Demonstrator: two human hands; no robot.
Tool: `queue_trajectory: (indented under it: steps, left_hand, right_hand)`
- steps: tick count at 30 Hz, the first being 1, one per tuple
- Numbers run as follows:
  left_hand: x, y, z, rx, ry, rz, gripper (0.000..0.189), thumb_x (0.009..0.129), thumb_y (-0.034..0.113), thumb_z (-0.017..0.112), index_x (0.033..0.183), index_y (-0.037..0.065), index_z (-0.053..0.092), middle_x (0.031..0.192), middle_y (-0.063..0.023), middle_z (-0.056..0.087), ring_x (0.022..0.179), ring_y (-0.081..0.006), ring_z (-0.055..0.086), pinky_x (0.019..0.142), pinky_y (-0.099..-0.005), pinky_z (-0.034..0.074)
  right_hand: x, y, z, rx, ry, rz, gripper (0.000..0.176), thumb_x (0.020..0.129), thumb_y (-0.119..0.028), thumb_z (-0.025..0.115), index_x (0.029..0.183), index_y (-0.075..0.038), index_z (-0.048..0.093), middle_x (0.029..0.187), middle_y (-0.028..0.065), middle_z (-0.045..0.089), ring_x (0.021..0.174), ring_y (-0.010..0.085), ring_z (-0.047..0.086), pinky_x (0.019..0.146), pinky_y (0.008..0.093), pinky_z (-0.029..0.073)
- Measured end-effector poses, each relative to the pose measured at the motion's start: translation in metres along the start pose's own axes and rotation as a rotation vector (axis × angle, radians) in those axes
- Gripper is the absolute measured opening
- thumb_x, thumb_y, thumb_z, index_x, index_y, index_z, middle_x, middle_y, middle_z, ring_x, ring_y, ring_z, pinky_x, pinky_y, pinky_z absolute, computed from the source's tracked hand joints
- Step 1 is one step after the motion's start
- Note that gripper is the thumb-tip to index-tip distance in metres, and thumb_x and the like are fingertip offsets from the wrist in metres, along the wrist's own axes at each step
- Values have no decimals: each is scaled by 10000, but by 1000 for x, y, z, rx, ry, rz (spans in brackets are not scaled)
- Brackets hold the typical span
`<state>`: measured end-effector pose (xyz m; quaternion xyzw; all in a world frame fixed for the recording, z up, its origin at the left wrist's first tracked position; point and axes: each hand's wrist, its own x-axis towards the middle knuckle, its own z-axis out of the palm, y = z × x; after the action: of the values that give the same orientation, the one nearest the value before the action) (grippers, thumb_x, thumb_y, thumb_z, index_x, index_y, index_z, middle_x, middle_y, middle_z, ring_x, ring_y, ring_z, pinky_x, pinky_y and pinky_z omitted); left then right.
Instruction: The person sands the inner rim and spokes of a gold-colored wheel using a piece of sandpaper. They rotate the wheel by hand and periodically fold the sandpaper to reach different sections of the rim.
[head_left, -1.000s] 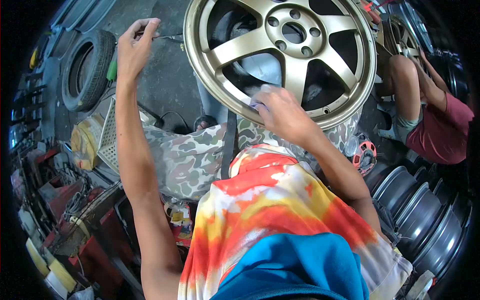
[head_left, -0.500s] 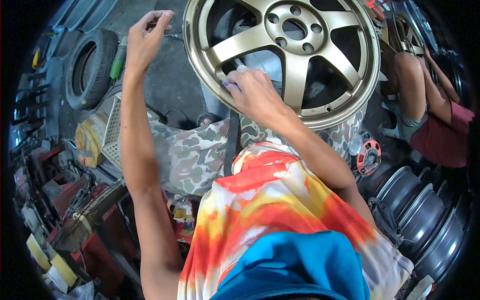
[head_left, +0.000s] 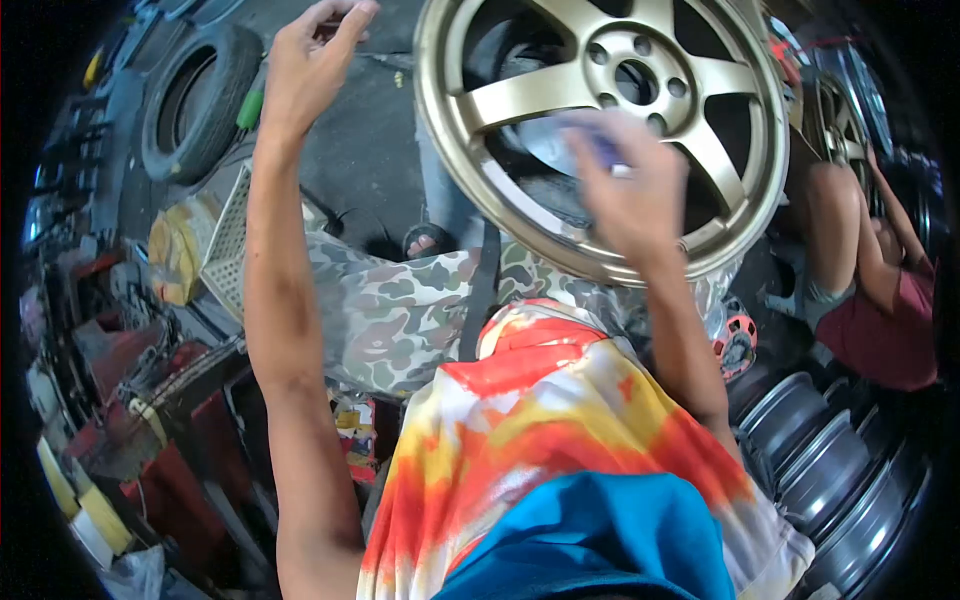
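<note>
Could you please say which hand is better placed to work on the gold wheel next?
Probably the right hand: it is over the gold wheel, while the left hand is clear of it.

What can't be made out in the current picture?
All in the head view:
- Purple thing in the right hand: what it is; motion blur smears both.
- Left hand: whether it holds anything; its own curled fingers and the top edge hide that.
- Gold wheel: its far rim, cut off by the top edge.
- Other person: the rest of the body, lost in the dark right border.
</note>
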<state>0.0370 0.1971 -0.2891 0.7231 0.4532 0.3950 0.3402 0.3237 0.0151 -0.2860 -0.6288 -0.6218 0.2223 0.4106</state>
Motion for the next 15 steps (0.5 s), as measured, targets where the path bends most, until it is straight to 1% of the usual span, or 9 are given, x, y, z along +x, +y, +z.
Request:
queue_trajectory:
  steps: [1,2,3,4,7,10,12,13,15]
  left_hand:
    - [-3,12,2,13,10,-16,293,1033,278,661,1161,31,752,1026,-1,717,924,-85,637,882,-247,499]
    - [-6,31,7,73,57,-83,256,1008,249,671,1067,9,735,901,-8,690,828,-80,611,782,-246,486]
    - [-7,42,10,130,99,-149,236,984,220,681,974,-13,718,777,-15,662,732,-76,586,683,-246,473]
    - [-7,43,10,135,96,-159,236,984,220,681,974,-13,718,777,-15,662,732,-76,586,683,-246,473]
    - [-9,45,10,165,89,-108,229,988,211,677,975,-14,718,779,-6,657,738,-68,580,677,-239,465]
    - [-7,45,9,88,94,-107,228,993,207,672,972,-15,718,776,4,651,733,-62,571,666,-232,452]
    - [-7,42,8,132,72,-62,225,997,203,668,969,-15,716,776,11,650,729,-57,564,658,-230,443]
    - [-8,41,11,128,69,-56,225,997,203,668,969,-15,716,776,11,650,729,-57,564,658,-230,443]
    - [-12,44,16,79,29,-79,222,998,198,665,964,-15,714,779,13,652,725,-52,560,654,-229,441]
  right_hand:
    - [1,18,-7,142,95,41,160,947,-131,733,1077,-41,757,921,77,757,789,126,698,718,282,557]
    - [1,7,-25,206,105,221,150,962,-118,731,1091,-41,743,947,54,760,823,98,694,732,246,556]
    - [2,20,-34,255,141,192,158,974,-109,728,1105,-22,719,948,54,750,821,81,684,728,209,546]
    - [2,27,-39,350,198,193,157,974,-118,737,1060,6,693,940,64,744,817,77,683,721,199,541]
    - [-7,37,-42,275,220,300,171,979,-135,738,1013,17,668,931,64,739,828,72,678,729,211,543]
    - [-13,37,-31,368,163,374,133,1011,-110,679,984,-2,606,1017,119,747,899,125,715,784,244,574]
    - [-14,28,-20,791,64,351,102,1038,-69,608,987,-13,539,1131,189,731,986,200,739,848,285,599]
    - [-15,34,-23,748,-44,339,95,1050,-29,551,981,-24,486,1212,238,701,1059,263,737,903,327,610]
    - [-17,32,-19,738,-46,377,97,1017,-83,638,990,-20,570,1114,183,737,965,169,728,832,279,588]
